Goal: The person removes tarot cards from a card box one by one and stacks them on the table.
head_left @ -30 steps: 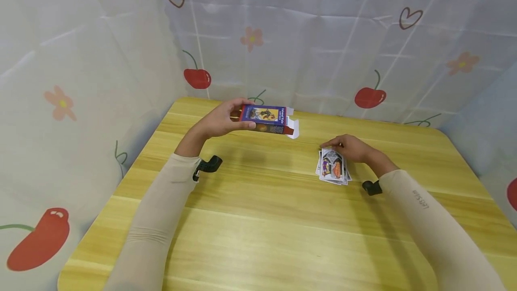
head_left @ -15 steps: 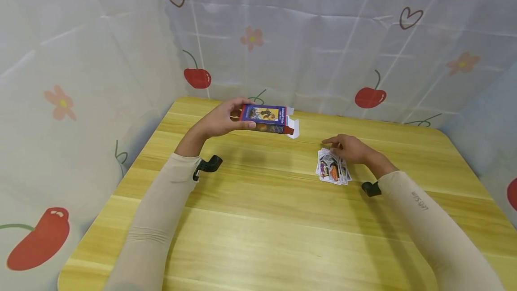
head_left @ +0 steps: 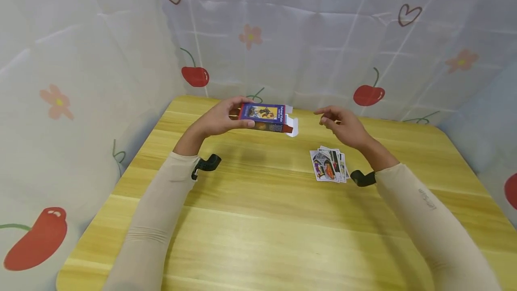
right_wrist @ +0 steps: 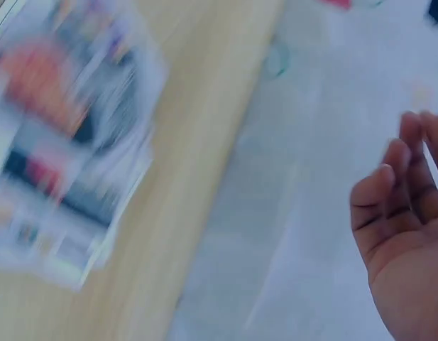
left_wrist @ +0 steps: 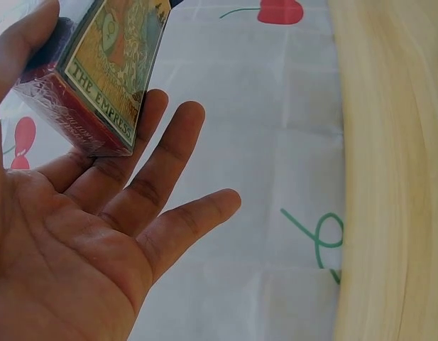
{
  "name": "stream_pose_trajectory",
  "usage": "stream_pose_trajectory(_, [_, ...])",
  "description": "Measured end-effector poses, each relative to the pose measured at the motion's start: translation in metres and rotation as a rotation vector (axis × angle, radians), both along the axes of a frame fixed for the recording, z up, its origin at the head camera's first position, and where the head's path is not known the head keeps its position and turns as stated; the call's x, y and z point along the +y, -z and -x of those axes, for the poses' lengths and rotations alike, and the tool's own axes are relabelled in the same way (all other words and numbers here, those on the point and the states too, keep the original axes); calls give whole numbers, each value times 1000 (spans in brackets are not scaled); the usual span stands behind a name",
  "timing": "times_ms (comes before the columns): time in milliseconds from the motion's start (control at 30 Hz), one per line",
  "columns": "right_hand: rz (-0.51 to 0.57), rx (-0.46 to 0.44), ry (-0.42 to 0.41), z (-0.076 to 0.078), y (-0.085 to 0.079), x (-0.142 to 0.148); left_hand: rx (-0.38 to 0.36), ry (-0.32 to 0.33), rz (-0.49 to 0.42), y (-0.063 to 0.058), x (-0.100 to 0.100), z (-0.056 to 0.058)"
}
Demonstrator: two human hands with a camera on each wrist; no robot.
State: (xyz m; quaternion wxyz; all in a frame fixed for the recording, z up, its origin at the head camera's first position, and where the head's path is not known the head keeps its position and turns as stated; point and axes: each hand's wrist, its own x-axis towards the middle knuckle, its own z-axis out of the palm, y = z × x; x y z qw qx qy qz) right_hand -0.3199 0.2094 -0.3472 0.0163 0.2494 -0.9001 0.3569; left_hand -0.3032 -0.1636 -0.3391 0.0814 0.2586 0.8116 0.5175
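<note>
My left hand [head_left: 216, 119] holds a tarot card box [head_left: 264, 113] above the table, thumb on the near side and fingers at the far side. Its right end has white flaps [head_left: 292, 127] folded out. The left wrist view shows a panel of the box [left_wrist: 116, 64] reading "THE EMPRESS", and the outer fingers [left_wrist: 183, 153] spread away from it. Loosely bent and holding nothing, my right hand [head_left: 345, 125] hovers beyond a small fanned pile of tarot cards [head_left: 326, 166] lying face up. These cards [right_wrist: 62, 135] are blurred in the right wrist view.
The wooden table [head_left: 258, 232] has rounded corners. A white curtain [head_left: 299, 44] with cherries, flowers and hearts hangs behind it and along the sides. Black mounts [head_left: 209, 163] sit at both wrists.
My right hand has lifted off the cards and moved up toward the box's height. The top card has slid left, fanning the pile wider. My left hand and the box stay nearly still.
</note>
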Motion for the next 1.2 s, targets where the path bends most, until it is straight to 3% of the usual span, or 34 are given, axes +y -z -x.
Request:
stream_pose_trajectory(167, [332, -93, -50, -14, -18, -33, 7, 1, 0, -2, 1, -2])
stream_pose_trajectory(300, [446, -192, -94, -24, -25, -54, 10, 6, -8, -2, 0, -3])
stream_pose_trajectory(467, [402, -255, -73, -30, -29, -69, 16, 6, -13, -1, -1, -3])
stream_pose_trajectory(967, [232, -221, 115, -35, -23, -92, 14, 9, -25, -1, -1, -2])
stream_pose_trajectory(1200, [253, -248, 121, -35, -21, -94, 18, -3, -19, -2, -2, -2])
